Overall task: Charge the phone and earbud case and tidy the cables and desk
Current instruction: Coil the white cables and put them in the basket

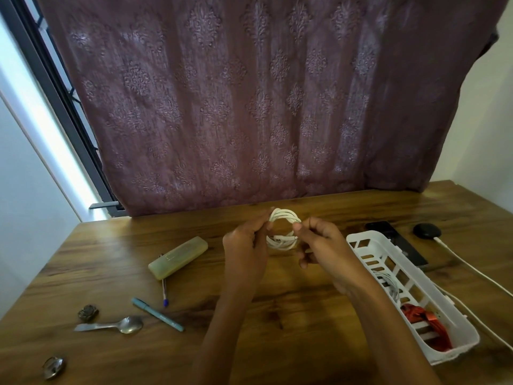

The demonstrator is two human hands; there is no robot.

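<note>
Hands [245, 247] [323, 245], two, around one cable coil [286, 216]

Mauve on the curtain [249, 93], with paler damask motifs. Brown, streaky grain across the bench [277, 315]. White for the coil [286, 213], basket [358, 238] and cable [477, 271]; red on the strap [419, 315]; black on phone [385, 229] and earbud case [426, 230]; teal on the pen [158, 314]; pale yellow on the box [177, 257]; silver on the spoon [122, 325].

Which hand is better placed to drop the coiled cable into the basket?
Probably right: the right hand pinches the coiled white cable and is nearest the white basket; the left hand is farther.
</note>
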